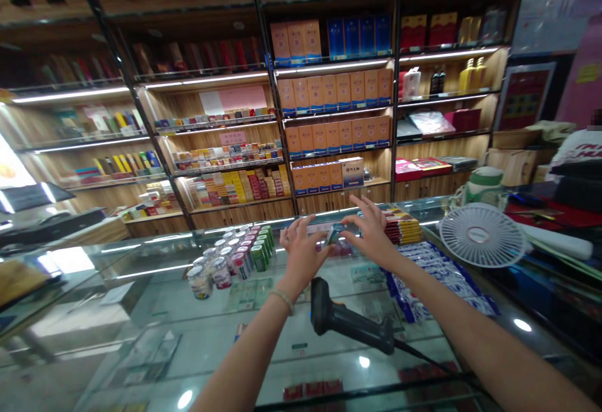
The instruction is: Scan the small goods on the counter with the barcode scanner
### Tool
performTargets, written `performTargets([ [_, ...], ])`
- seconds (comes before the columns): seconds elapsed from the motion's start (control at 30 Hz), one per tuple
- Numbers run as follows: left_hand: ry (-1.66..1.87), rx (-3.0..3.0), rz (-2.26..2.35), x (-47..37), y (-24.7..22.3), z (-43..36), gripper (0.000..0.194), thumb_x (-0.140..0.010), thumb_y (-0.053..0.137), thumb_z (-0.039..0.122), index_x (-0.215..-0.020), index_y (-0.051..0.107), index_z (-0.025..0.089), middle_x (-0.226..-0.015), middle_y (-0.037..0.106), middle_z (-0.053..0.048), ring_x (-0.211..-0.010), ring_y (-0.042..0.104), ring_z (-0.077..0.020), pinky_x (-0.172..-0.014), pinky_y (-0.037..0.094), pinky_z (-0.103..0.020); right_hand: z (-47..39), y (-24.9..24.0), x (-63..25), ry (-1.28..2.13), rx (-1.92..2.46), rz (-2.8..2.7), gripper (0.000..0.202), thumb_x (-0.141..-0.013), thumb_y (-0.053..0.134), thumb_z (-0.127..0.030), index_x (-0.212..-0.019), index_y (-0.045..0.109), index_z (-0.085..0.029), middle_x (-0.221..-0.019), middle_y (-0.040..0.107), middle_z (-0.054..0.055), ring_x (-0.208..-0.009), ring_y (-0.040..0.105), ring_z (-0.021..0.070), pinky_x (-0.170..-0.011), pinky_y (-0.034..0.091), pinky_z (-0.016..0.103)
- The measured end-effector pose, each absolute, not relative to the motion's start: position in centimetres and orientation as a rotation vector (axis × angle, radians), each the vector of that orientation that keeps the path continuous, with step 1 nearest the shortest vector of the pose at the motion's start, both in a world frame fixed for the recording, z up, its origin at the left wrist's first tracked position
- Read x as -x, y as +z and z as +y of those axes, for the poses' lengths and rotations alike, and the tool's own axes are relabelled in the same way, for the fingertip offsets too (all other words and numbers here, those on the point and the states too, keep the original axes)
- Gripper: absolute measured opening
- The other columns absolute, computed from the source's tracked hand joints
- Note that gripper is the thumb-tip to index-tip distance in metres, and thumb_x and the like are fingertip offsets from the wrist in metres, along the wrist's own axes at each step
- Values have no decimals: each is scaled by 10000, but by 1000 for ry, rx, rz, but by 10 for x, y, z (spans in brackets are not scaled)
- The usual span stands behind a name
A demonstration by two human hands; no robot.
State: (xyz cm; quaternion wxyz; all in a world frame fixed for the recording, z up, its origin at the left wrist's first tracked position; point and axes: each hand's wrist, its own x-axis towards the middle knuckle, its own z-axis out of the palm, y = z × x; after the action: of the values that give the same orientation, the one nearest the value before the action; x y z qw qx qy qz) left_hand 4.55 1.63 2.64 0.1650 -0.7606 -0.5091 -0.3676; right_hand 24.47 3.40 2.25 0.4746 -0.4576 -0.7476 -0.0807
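Above the glass counter [207, 337], my left hand [301, 252] and my right hand [374, 236] meet at a small blue-green pack [335, 232]. Thumb and finger of each hand pinch it from opposite sides, while the other fingers stay raised. Its exact kind is too small and blurred to tell. A black handheld barcode scanner [350, 324] lies on the glass just below my hands, its cable running right under my right forearm. Rows of small cans and jars [230, 255] stand left of my left hand. Blue-and-white packets [433, 277] lie in a spread beneath my right forearm.
Red-and-yellow packs [402, 227] are stacked behind the packets. A white round fan [482, 235] and a green-and-white jug [484, 186] stand on the right. Lit shelves [338, 111] of boxes fill the back wall. A person in a white shirt [578, 152] is at the far right.
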Motion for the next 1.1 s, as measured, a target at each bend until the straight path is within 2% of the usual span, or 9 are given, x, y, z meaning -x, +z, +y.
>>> performTargets([
  [0.17, -955, 2217, -1399, -65, 35, 24, 225, -753, 800, 399, -966, 756, 339, -1460, 498, -37, -1363, 372, -350, -1164, 200, -629, 39, 29, -264, -215, 1151, -1802, 232, -913, 595, -455, -963, 738, -278, -1596, 358, 43, -1464, 243, 337, -1143, 194, 590],
  [0.43, -868, 2313, -1415, -92, 36, 43, 201, -779, 769, 442, -954, 758, 342, -1460, 506, -43, -1369, 374, -359, -1134, 182, -681, 53, 29, -291, -255, 1230, -1817, 210, -888, 628, -450, -949, 747, -289, -1604, 344, 36, -1473, 218, 354, -1125, 197, 608],
  [0.67, -953, 2277, -1474, -106, 36, 61, 353, -725, 822, 422, -1058, 723, 363, -1488, 459, -53, -1385, 360, -345, -1143, 190, -651, 67, 17, -310, -296, 1274, -1867, 211, -888, 625, -438, -923, 748, -270, -1616, 317, 48, -1491, 170, 351, -1135, 135, 650],
  [1.1, -815, 2334, -1377, -138, 38, 78, 207, -728, 820, 333, -908, 720, 313, -1456, 489, -50, -1375, 370, -328, -1151, 169, -664, 82, -7, -327, -308, 1375, -1934, 156, -861, 680, -405, -937, 744, -284, -1632, 288, 35, -1502, 141, 359, -1127, 134, 689],
])
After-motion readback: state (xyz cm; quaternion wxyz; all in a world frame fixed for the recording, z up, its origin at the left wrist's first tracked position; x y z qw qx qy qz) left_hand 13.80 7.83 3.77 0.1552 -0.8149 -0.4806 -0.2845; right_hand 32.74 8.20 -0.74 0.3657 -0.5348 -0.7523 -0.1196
